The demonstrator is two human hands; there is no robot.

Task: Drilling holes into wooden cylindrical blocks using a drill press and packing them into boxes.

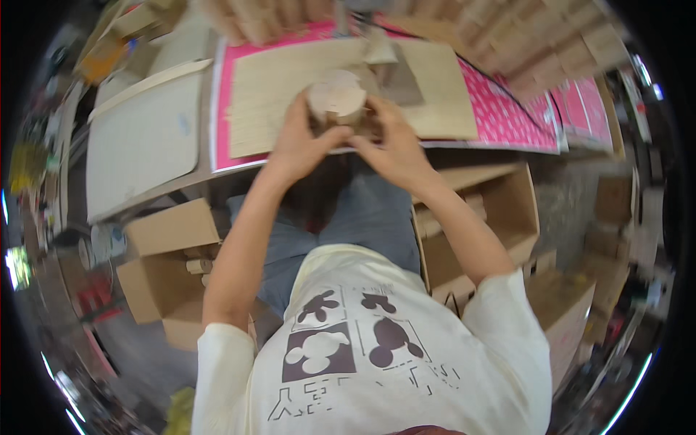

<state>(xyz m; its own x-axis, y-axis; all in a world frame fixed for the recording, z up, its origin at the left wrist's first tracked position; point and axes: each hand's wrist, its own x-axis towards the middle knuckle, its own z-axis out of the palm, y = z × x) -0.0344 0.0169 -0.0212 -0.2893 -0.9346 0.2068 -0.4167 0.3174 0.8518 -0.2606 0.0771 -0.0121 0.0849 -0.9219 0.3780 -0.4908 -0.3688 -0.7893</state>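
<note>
A round, pale wooden piece [337,93] stands upright near the front edge of a light wooden board [264,101]. My left hand [303,141] curls round its left side, and my right hand [395,141] closes round the right. Both thumbs meet at its near face, by a small brownish part that is too blurred to name. Just behind it, a pale upright fixture [384,65] rises from a flat base on the board.
A pink patterned sheet [500,94] lies under the board, with a black cable [500,85] across it. Stacked wooden pieces [536,43] stand at the back right. A whitish panel [145,145] lies left. Cardboard boxes [170,232] [507,210] holding wooden pieces flank my lap.
</note>
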